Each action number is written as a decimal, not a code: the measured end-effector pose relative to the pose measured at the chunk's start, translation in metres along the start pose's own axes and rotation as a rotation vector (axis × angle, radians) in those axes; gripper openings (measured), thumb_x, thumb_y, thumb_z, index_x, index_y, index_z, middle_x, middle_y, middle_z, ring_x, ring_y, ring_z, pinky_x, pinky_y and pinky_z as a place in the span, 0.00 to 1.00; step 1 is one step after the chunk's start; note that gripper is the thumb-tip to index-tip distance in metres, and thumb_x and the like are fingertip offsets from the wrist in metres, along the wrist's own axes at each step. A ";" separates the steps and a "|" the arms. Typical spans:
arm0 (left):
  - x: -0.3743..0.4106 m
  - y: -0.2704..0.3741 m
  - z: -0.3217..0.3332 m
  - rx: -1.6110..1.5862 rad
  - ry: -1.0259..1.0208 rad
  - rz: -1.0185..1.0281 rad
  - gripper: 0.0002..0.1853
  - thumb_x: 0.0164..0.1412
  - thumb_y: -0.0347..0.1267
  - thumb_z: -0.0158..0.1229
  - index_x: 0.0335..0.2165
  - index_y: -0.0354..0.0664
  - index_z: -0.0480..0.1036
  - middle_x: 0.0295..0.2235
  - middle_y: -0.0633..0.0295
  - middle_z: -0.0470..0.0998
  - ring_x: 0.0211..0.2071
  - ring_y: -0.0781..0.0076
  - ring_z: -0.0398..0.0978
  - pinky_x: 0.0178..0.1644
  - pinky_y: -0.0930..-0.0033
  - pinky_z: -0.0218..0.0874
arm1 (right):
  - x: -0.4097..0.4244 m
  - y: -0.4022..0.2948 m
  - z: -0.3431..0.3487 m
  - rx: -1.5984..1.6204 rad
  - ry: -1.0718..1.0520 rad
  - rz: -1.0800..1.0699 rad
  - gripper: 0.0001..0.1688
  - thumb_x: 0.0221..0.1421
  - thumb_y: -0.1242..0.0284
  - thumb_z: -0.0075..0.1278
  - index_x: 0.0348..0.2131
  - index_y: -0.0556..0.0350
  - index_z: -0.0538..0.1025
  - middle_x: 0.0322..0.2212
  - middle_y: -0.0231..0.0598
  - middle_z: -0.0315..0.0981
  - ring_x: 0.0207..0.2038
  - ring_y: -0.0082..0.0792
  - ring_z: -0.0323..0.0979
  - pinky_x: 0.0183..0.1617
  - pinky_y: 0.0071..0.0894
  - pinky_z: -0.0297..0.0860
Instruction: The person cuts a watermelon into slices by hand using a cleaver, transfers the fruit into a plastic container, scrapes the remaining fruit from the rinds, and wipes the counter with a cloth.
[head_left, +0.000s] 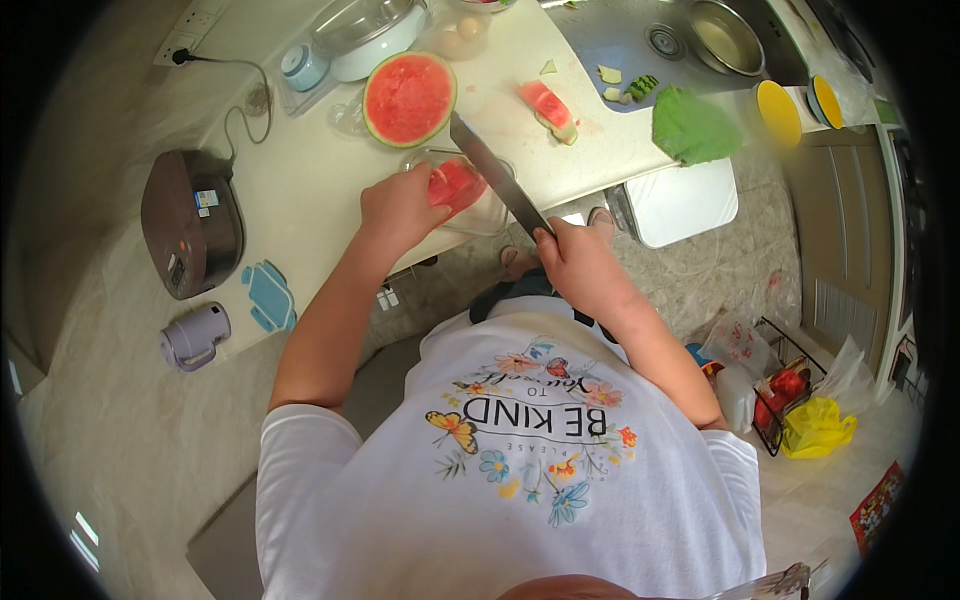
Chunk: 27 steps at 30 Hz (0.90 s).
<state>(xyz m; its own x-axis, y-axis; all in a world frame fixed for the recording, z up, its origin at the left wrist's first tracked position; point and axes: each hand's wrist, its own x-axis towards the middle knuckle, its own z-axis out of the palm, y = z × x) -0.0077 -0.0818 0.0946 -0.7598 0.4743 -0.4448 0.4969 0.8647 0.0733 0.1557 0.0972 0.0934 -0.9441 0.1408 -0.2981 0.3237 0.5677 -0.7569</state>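
Observation:
My left hand (401, 208) grips peeled red watermelon flesh (456, 186) over a clear rectangular container (487, 214) near the counter's front edge. In my right hand (587, 264) is the handle of a long-bladed kitchen knife (499, 176); its blade slants up and left, just right of the flesh. Whether blade and flesh touch I cannot tell. Behind the container, a cut watermelon half (410, 99) shows its red face. Farther right on the counter lies a strip of watermelon (546, 103) with a pale piece of rind (560, 131) beside it.
A rice cooker (191, 225), a blue container lid (271, 296) and a lilac jug (196, 336) stand or lie at left. The sink (600, 34) holds rind pieces and a metal bowl (726, 37). A green cloth (691, 126) lies at the counter's right edge, above a white bin lid (681, 201).

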 end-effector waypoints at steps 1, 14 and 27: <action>-0.001 0.001 0.000 0.006 -0.003 -0.005 0.22 0.44 0.45 0.64 0.36 0.44 0.71 0.30 0.55 0.78 0.34 0.54 0.77 0.36 0.56 0.66 | 0.001 0.000 -0.002 -0.005 -0.015 -0.003 0.15 0.59 0.71 0.40 0.27 0.68 0.71 0.22 0.64 0.71 0.30 0.63 0.70 0.39 0.55 0.64; 0.006 0.010 0.013 0.073 0.014 -0.021 0.20 0.44 0.42 0.63 0.35 0.44 0.70 0.29 0.56 0.78 0.33 0.55 0.76 0.34 0.56 0.65 | 0.020 0.022 -0.018 0.315 -0.345 0.279 0.20 0.59 0.69 0.37 0.25 0.72 0.70 0.18 0.58 0.70 0.20 0.52 0.71 0.29 0.46 0.68; 0.005 0.017 0.011 0.060 0.019 -0.045 0.18 0.47 0.41 0.63 0.33 0.43 0.69 0.27 0.55 0.78 0.32 0.52 0.77 0.34 0.53 0.66 | 0.013 0.035 -0.020 0.155 -0.102 -0.153 0.16 0.59 0.70 0.41 0.28 0.69 0.70 0.18 0.59 0.71 0.21 0.55 0.72 0.28 0.49 0.68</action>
<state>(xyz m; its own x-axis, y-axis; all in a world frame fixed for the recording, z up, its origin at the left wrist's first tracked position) 0.0014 -0.0663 0.0841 -0.7896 0.4386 -0.4291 0.4857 0.8741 -0.0004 0.1537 0.1345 0.0749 -0.9743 -0.0242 -0.2240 0.1903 0.4440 -0.8756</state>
